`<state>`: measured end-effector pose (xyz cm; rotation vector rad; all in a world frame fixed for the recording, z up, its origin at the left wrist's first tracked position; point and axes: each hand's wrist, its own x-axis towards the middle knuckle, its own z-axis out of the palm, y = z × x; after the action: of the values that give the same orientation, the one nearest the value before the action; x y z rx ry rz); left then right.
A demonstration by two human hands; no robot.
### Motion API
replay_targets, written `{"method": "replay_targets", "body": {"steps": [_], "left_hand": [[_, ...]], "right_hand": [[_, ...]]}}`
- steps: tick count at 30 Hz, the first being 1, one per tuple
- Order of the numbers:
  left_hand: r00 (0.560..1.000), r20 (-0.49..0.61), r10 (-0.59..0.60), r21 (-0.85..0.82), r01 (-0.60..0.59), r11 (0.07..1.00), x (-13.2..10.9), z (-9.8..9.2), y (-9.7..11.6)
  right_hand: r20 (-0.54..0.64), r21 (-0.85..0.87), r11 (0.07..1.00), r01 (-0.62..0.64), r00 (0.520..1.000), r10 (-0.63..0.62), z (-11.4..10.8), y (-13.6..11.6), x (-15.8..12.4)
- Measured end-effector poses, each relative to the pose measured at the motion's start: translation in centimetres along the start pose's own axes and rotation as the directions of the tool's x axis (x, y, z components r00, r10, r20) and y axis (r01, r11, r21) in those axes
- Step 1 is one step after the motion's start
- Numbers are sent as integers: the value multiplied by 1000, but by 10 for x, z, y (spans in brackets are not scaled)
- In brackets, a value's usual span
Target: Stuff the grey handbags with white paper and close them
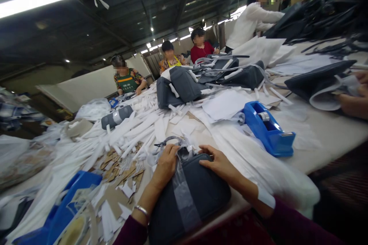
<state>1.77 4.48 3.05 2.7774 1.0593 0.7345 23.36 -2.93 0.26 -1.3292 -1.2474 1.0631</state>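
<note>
Dark grey soft handbag (pixel 201 195), banded by a clear tape strip (pixel 184 197), at the near edge of the pale worktable (pixel 330 134). Left hand (pixel 165 165) curls closed over its top edge; right hand (pixel 220 164) lies open, fingers pressing the top. Blue plastic tape dispenser (pixel 268 128) stands to the right, and white paper strips (pixel 135 130) are heaped to the left

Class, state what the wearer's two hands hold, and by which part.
A dark grey bag: the left hand grips its top left corner, and the right hand pinches its top edge, right of the middle.
</note>
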Motion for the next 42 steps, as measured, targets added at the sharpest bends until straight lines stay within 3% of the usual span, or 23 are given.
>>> {"method": "replay_targets", "body": {"steps": [6, 11, 15, 21, 25, 27, 30, 34, 38, 42], "left_hand": [[988, 104, -117, -132, 130, 983, 3, -6, 2], [988, 114, -101, -184, 120, 976, -3, -7, 2], [990, 109, -95, -245, 119, 962, -8, -8, -1], [988, 71, -140, -324, 156, 933, -11, -6, -5], [975, 81, -206, -289, 221, 932, -12, -5, -5], [980, 77, -185, -271, 199, 942, -12, -4, -6], [991, 71, -112, -232, 125, 965, -10, -2, -9], [990, 72, -124, -132, 133, 982, -7, 4, -11], [982, 23, -185, -80, 186, 979, -11, 9, -11], [979, -52, -198, -113, 191, 975, -15, 10, -9]], "right_hand": [[30, -279, 959, -53, 998, 64, 7, -9, 29], [11, -662, 747, -57, 996, 87, 24, -32, 50], [-7, -782, 615, -96, 989, 146, 36, -43, 59], [-30, -649, 747, -144, 986, 164, 33, -31, 73], [25, -420, 886, -195, 974, 226, 30, -23, 78], [53, -303, 924, -235, 963, 262, 29, -21, 80], [73, -182, 947, -265, 957, 282, 28, -19, 81], [109, -49, 969, -242, 963, 246, 19, -12, 73], [222, 113, 953, -280, 942, 251, 3, -8, 47], [164, 84, 952, -295, 946, 279, -7, -15, 16]]}}
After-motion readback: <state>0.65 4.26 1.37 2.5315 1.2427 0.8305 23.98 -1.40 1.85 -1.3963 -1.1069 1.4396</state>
